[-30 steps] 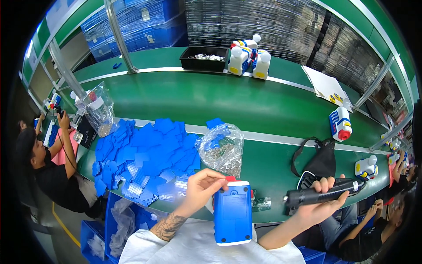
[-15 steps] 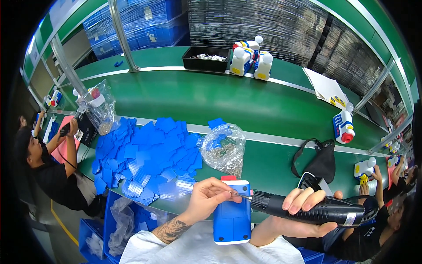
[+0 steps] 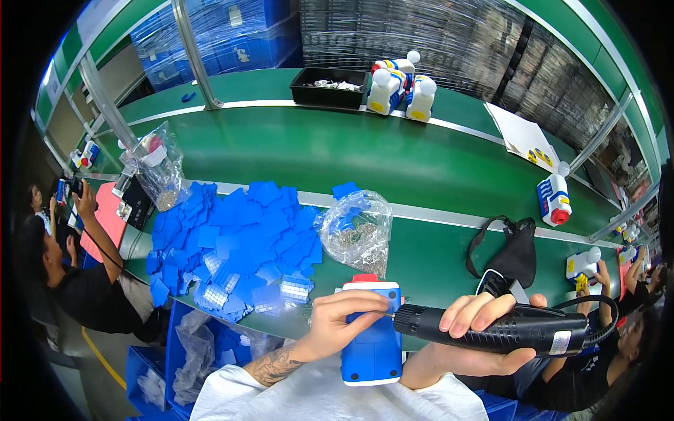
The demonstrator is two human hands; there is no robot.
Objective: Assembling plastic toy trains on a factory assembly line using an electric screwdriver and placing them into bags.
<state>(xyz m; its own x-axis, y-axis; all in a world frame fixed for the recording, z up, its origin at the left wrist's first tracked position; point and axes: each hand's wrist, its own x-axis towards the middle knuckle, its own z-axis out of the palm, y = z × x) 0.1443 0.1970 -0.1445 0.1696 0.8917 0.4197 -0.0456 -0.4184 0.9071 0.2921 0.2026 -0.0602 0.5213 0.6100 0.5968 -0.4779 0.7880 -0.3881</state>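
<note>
My right hand (image 3: 484, 337) is wrapped round a black electric screwdriver (image 3: 540, 331), held nearly level with its bit end pointing left. The fingers of my left hand (image 3: 347, 319) are pinched together at the thin bit, and whatever small thing they hold is hidden. Under them lies a blue and white plastic device (image 3: 372, 354) with a red part at its far end. Its blue face with dark corner spots is turned up, close against my white shirt.
Left of the device spreads a heap of blue plastic pieces (image 3: 246, 231). Beyond it lies a clear bag of small metal parts (image 3: 359, 242). A black pouch (image 3: 509, 252) sits to the right, and a black bin (image 3: 328, 88) stands on the far shelf. Co-workers sit at both sides.
The screwdriver has shifted slightly left, and its cord now shows in a loop. My left fingertips have moved a little right and farther away. The left co-worker's raised hand has moved left.
</note>
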